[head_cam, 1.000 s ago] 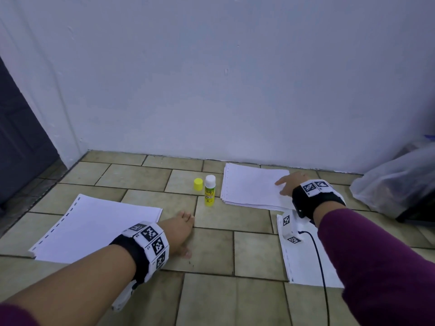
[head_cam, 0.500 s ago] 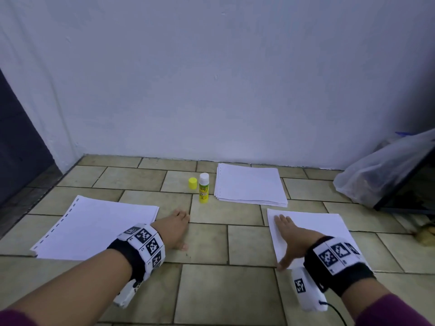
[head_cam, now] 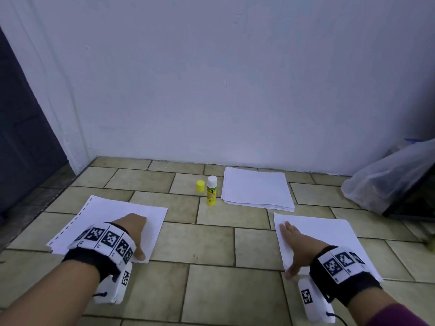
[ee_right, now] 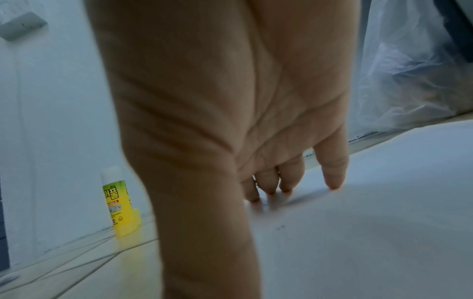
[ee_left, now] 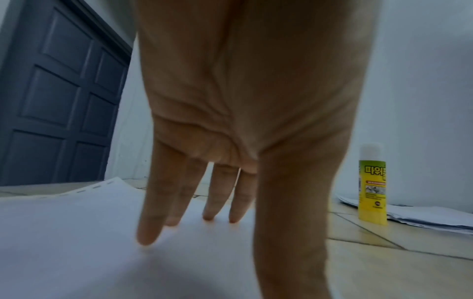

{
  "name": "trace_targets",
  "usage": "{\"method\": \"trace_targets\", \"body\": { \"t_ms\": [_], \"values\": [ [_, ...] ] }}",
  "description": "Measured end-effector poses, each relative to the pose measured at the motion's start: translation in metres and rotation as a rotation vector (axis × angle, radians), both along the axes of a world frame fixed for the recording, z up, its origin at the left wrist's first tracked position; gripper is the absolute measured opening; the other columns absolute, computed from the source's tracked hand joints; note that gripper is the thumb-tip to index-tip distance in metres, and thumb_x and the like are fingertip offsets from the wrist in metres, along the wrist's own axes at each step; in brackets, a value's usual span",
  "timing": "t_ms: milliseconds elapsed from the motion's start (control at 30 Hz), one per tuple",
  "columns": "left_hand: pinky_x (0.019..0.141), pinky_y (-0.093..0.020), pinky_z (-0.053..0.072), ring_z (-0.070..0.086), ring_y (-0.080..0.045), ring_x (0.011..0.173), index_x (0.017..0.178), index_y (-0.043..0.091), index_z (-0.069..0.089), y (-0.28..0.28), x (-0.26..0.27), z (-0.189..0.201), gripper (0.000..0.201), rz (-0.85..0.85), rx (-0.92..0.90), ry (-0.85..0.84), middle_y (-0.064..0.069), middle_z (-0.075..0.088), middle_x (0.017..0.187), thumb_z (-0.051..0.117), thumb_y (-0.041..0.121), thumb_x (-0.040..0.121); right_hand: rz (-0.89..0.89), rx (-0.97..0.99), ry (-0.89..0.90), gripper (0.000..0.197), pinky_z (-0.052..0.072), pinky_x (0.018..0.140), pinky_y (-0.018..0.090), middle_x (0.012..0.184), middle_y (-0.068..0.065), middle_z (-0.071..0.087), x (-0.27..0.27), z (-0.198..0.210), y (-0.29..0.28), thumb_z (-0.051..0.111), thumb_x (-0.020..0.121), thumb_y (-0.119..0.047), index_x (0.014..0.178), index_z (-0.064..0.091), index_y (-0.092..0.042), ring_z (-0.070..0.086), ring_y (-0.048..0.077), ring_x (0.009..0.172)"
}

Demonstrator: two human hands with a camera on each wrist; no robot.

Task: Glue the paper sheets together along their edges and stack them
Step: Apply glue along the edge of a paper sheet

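So far left there's a dark grey panelled door (head_cam: 22, 142), and next to it the plain white wall (head_cam: 235, 78) running across the back, with tan rectangular floor tiles (head_cam: 211, 243) under everything.

First thing on the floor is the white paper sheet with a row of punched slots down its left edge (head_cam: 113, 212). My left hand (head_cam: 130, 229) is on it, palm down, fingers (ee_left: 151, 214) straight and spread a bit, tips touching the paper near its right side. Not grabbing anything, just flat on it. My thumb sits near the sheet's front right corner.

Moving toward the middle, further back near the wall, there's the small yellow round cap (head_cam: 200, 186) sitting on a tile, and just beside it the yellow and green glue stick with a white top (head_cam: 211, 190) standing upright, uncapped. Right next to that is the neat stack of white paper sheets (head_cam: 257, 188), apart from both of my hands.

Then the second single white paper sheet (head_cam: 329, 234) on the right, closer to me. My right hand (head_cam: 297, 245) is flat on its left part, fingers (ee_right: 332, 168) stretched out and resting on the paper, thumb out by the left edge, holding nothing.

Far right there's a crumpled clear plastic bag (head_cam: 388, 177) against the wall, with something dark next to it that I can't make out.
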State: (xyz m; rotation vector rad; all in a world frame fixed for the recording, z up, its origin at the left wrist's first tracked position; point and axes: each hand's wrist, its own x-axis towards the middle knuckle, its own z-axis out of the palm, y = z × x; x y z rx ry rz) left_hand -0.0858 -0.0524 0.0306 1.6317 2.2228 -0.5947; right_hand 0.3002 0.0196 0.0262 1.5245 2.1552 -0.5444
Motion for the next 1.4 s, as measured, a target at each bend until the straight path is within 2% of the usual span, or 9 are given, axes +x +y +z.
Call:
{"method": "trace_targets", "body": {
  "t_ms": [333,433,600,733,867,967,1033,1133,1400],
  "values": [
    [0.107,-0.024,0.034,0.039,-0.013,0.133,0.146,0.026,0.029,-0.004,-0.012,0.004,0.072,-0.033,0.026,-0.032,0.005,0.040,0.145,0.068,0.032,0.086,-0.011,0.008,0.063,0.129,0.008,0.118,0.029,0.157,0.007,-0.022,0.002,0.005,-0.002,0.079,0.072,-0.041,0.148,-0.019,-0.004,-0.013,0.019,0.146],
    [0.090,-0.022,0.039,0.050,-0.013,0.099,0.106,0.046,0.039,-0.001,0.007,0.020,0.035,-0.158,0.077,0.019,0.012,0.052,0.106,0.059,0.024,0.087,-0.036,-0.012,0.093,0.128,0.015,0.117,0.028,0.159,0.001,-0.018,0.004,0.010,0.000,0.080,0.070,-0.043,0.150,-0.014,-0.009,-0.003,0.016,0.148],
    [0.072,-0.024,0.047,0.060,-0.018,0.091,0.153,0.027,0.005,0.004,0.080,0.030,0.096,-0.256,0.191,-0.265,-0.006,0.065,0.113,0.063,0.005,0.080,-0.085,0.028,0.123,0.119,0.017,0.116,0.029,0.160,0.002,0.002,0.001,0.009,0.009,0.062,0.066,-0.070,0.153,0.007,-0.012,0.012,0.017,0.146],
    [0.083,-0.034,0.043,0.054,-0.028,0.107,0.124,0.007,0.042,0.005,0.146,0.021,0.053,-0.346,0.165,-0.335,-0.013,0.055,0.120,0.068,0.031,0.085,-0.136,0.187,0.211,0.060,0.027,0.111,0.028,0.151,0.003,0.030,0.003,-0.001,0.017,0.054,0.094,-0.037,0.145,0.032,-0.014,0.031,0.017,0.137],
    [0.095,-0.037,0.043,0.052,-0.029,0.114,0.127,0.004,0.048,0.011,0.176,0.013,0.064,-0.339,0.116,-0.436,-0.013,0.054,0.123,0.062,0.051,0.086,-0.126,0.264,0.195,0.045,0.035,0.103,0.025,0.138,0.000,0.042,0.003,-0.006,0.023,0.061,0.090,-0.019,0.131,0.045,-0.018,0.040,0.016,0.128],
    [0.080,-0.028,0.039,0.055,-0.030,0.108,0.096,0.003,0.056,0.021,0.175,0.004,0.039,-0.375,0.064,-0.434,-0.016,0.059,0.106,0.049,0.042,0.097,-0.122,0.270,0.172,0.034,0.039,0.096,0.024,0.128,0.002,0.045,0.001,-0.006,0.025,0.067,0.086,-0.020,0.115,0.051,-0.017,0.045,0.017,0.118],
    [0.082,-0.023,0.036,0.049,-0.025,0.115,0.105,0.015,0.057,0.023,0.168,0.000,0.012,-0.430,0.054,-0.407,-0.016,0.056,0.116,0.046,0.018,0.101,-0.098,0.290,0.148,0.028,0.039,0.095,0.023,0.126,0.002,0.043,0.000,-0.005,0.025,0.069,0.084,-0.022,0.109,0.054,-0.021,0.042,0.018,0.119],
    [0.108,-0.029,0.030,0.033,-0.022,0.134,0.137,0.017,0.049,0.020,0.156,-0.005,0.052,-0.545,0.097,-0.382,-0.006,0.040,0.145,0.044,-0.008,0.092,-0.090,0.309,0.116,0.028,0.041,0.090,0.022,0.118,0.002,0.041,-0.002,-0.001,0.026,0.072,0.082,-0.026,0.108,0.060,-0.024,0.043,0.017,0.113],
    [0.104,-0.034,0.035,0.033,-0.019,0.127,0.135,0.024,0.048,0.024,0.136,-0.008,0.040,-0.500,0.160,-0.409,0.000,0.040,0.139,0.053,0.029,0.097,-0.097,0.228,0.136,0.026,0.043,0.086,0.018,0.116,0.002,0.058,0.001,0.007,0.032,0.051,0.091,-0.008,0.110,0.065,-0.018,0.056,0.014,0.102]
  ]
}}
